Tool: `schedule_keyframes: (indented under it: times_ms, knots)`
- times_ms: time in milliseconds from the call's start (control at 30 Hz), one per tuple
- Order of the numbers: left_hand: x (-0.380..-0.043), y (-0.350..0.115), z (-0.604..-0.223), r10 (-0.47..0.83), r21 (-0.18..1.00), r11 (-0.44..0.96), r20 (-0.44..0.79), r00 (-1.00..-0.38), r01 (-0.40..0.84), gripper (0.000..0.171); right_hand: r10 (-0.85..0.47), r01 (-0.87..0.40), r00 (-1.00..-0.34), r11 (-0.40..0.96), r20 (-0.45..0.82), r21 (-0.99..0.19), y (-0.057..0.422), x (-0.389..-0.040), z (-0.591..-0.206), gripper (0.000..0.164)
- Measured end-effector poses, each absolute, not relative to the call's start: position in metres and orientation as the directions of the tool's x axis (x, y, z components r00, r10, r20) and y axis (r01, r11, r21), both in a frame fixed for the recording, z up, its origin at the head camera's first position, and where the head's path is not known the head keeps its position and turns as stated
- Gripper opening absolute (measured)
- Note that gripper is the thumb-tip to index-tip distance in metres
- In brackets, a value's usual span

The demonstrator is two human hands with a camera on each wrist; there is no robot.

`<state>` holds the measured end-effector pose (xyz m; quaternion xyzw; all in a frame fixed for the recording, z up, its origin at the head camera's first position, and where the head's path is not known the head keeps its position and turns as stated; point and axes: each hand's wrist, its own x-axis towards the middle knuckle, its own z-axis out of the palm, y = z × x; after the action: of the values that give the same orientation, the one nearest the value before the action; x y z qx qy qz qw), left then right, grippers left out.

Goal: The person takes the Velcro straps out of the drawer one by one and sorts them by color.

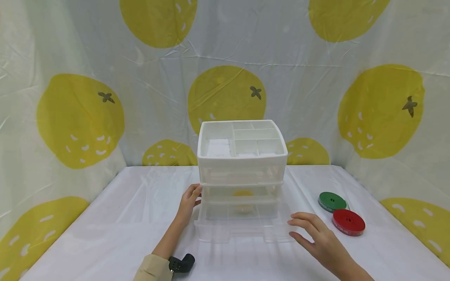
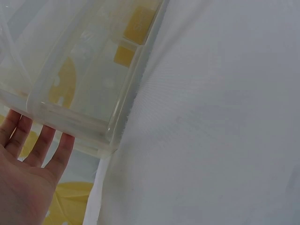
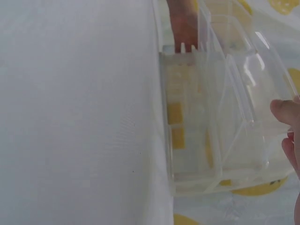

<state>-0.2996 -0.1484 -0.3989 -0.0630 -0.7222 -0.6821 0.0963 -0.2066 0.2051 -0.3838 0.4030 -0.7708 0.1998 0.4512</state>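
Note:
A white desktop drawer organizer (image 1: pixel 242 158) with a divided top tray and see-through drawers stands mid-table. Its lowest clear drawer (image 1: pixel 246 234) juts out toward me. My left hand (image 1: pixel 188 203) is at the organizer's left side; in the left wrist view, its extended fingers (image 2: pixel 43 143) touch the clear plastic's edge. Beside the drawer's front right corner is my right hand (image 1: pixel 313 234), fingers loosely bent and thumb apart. In the right wrist view that hand (image 3: pixel 291 122) is partly cut off, so contact with the plastic is uncertain. Yellow-orange rectangles (image 3: pixel 175 112) show through the plastic.
To the right lie a green ribbon roll (image 1: pixel 332 201) and a red ribbon roll (image 1: pixel 349 222), side by side. A white cloth (image 1: pixel 116 230) covers the table. Behind and at the sides hangs a lemon-print curtain (image 1: pixel 299 93). A black wrist device (image 1: pixel 181 263) sits at my left sleeve.

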Motion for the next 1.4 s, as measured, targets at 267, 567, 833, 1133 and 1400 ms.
schedule_keyframes:
  times_ms: [267,567,833,1133,1400]
  knots:
    - [-0.298,-0.147,-0.397,-0.046,0.974,0.05,0.223,-0.974,0.221,0.037,-0.403,-0.81,-0.276,0.587,0.873,0.015,0.203,-0.208,-0.384,0.044]
    - [-0.301,-0.15,-0.398,-0.038,0.98,0.052,0.197,-0.98,0.195,0.034,-0.387,-0.799,-0.309,0.601,0.869,-0.017,0.202,-0.213,-0.383,0.046]
    - [-0.302,-0.15,-0.398,-0.029,0.98,0.044,0.196,-0.98,0.194,0.034,-0.385,-0.806,-0.294,0.592,0.875,-0.01,0.199,-0.219,-0.381,0.045]
    - [-0.301,-0.147,-0.4,-0.064,0.977,0.056,0.211,-0.975,0.207,0.04,-0.391,-0.816,-0.281,0.577,0.876,-0.004,0.197,-0.231,-0.378,0.045]
    - [-0.301,-0.148,-0.399,-0.067,0.98,0.034,0.2,-0.977,0.198,0.039,-0.4,-0.794,-0.38,0.603,0.834,-0.073,0.197,-0.24,-0.379,0.047]
